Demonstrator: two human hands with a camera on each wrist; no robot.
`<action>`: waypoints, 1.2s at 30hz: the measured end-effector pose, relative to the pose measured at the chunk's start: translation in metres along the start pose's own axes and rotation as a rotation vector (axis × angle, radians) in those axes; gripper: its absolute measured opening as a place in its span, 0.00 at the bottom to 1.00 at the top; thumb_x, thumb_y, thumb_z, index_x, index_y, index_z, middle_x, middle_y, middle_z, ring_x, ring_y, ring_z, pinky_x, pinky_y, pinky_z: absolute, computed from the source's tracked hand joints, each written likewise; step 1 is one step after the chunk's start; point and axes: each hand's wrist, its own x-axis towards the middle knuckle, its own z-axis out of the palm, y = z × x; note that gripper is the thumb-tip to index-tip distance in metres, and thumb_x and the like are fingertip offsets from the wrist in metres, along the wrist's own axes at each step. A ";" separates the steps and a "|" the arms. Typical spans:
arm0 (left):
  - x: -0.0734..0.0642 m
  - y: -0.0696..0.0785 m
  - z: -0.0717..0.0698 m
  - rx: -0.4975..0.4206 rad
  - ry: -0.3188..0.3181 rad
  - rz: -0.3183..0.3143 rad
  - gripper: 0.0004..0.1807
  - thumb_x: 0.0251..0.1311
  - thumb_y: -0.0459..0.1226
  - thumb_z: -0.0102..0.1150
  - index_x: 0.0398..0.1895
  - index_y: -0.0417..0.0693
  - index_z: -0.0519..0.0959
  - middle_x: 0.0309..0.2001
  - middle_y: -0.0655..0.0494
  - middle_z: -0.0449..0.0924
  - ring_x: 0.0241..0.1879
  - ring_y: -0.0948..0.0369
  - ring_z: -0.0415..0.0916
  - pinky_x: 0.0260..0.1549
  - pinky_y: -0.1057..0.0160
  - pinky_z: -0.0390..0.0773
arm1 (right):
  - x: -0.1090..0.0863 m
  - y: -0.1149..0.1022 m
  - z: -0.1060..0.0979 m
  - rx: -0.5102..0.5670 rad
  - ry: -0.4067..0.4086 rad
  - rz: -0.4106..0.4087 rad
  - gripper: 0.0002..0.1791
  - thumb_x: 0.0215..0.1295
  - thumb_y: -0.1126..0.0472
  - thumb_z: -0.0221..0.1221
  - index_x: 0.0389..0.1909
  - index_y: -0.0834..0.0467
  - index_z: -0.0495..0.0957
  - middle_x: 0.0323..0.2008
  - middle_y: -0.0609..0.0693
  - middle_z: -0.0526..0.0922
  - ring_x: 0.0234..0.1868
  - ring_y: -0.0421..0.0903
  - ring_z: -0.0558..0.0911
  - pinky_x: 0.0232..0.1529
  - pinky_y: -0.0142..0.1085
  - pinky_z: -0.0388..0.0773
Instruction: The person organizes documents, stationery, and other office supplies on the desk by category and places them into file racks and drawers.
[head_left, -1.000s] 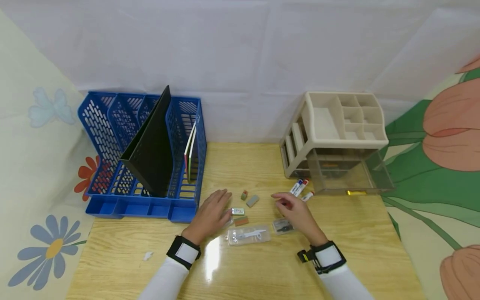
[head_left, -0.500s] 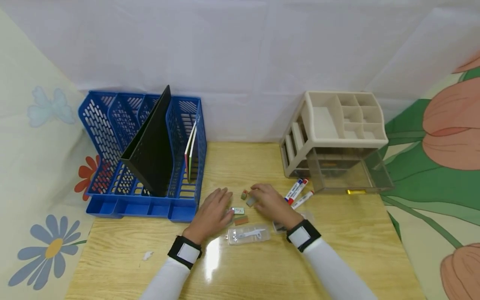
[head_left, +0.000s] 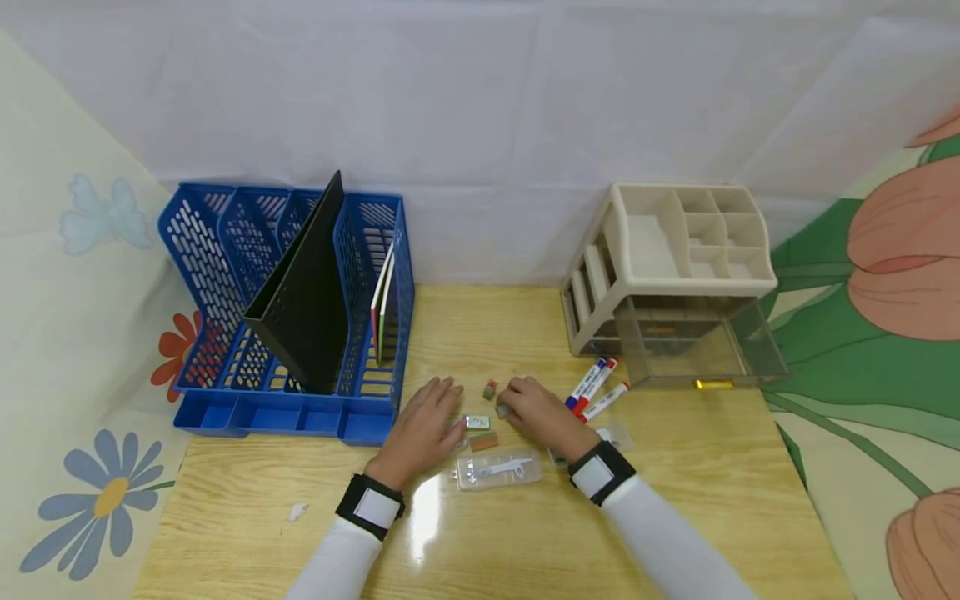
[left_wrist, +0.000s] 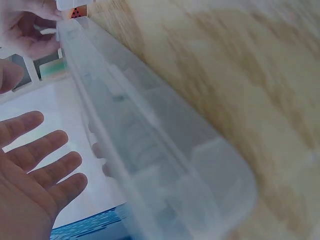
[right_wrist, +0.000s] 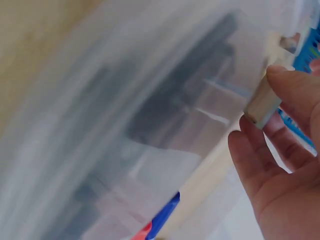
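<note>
On the desk [head_left: 480, 333], beyond the clear case [head_left: 487, 482], the right hand [head_left: 542, 414] pinches a block [right_wrist: 263, 102]; the left hand [head_left: 422, 432] is outstretched, empty.

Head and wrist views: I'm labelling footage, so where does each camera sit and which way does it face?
Head: on the head, facing forward and down at the table; left hand, right hand and both forearms show.
Left wrist: on that wrist, looking past a clear case; left hand shows, with part of the right.
Right wrist: on that wrist, looking past another clear case; right hand pinches a grey block.
Shared: head and right wrist show that grey block.
</note>
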 end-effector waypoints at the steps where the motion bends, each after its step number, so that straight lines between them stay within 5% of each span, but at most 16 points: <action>1: 0.000 0.000 -0.001 -0.004 0.000 -0.004 0.27 0.62 0.45 0.55 0.61 0.39 0.73 0.62 0.36 0.73 0.64 0.40 0.66 0.65 0.44 0.67 | -0.002 0.000 -0.001 0.019 -0.001 0.016 0.06 0.61 0.61 0.63 0.39 0.56 0.83 0.39 0.49 0.79 0.41 0.46 0.76 0.41 0.40 0.81; 7: 0.000 0.002 -0.005 -0.017 0.025 0.007 0.27 0.61 0.44 0.57 0.61 0.38 0.72 0.61 0.36 0.74 0.63 0.39 0.66 0.64 0.43 0.68 | -0.018 -0.003 -0.022 0.140 0.074 0.113 0.11 0.62 0.62 0.63 0.45 0.58 0.82 0.43 0.51 0.78 0.44 0.45 0.78 0.43 0.41 0.82; 20: 0.013 0.012 -0.022 0.062 0.111 0.135 0.29 0.58 0.42 0.58 0.60 0.36 0.72 0.60 0.35 0.75 0.62 0.41 0.68 0.64 0.45 0.68 | -0.041 -0.009 -0.087 0.210 0.396 0.069 0.20 0.52 0.70 0.68 0.48 0.57 0.80 0.46 0.50 0.80 0.46 0.45 0.80 0.42 0.43 0.84; 29: 0.022 0.028 -0.039 0.099 0.118 0.210 0.29 0.59 0.44 0.58 0.61 0.37 0.71 0.62 0.35 0.73 0.65 0.42 0.65 0.67 0.47 0.65 | -0.051 -0.016 -0.143 0.092 0.526 -0.068 0.24 0.44 0.74 0.71 0.46 0.59 0.83 0.46 0.52 0.81 0.45 0.43 0.81 0.39 0.35 0.83; 36: 0.025 0.036 -0.047 0.174 0.102 0.250 0.29 0.59 0.45 0.58 0.61 0.39 0.71 0.62 0.35 0.73 0.64 0.41 0.65 0.63 0.44 0.69 | -0.056 -0.017 -0.179 -0.056 0.601 -0.173 0.24 0.38 0.77 0.71 0.42 0.63 0.84 0.44 0.59 0.84 0.46 0.52 0.82 0.36 0.42 0.84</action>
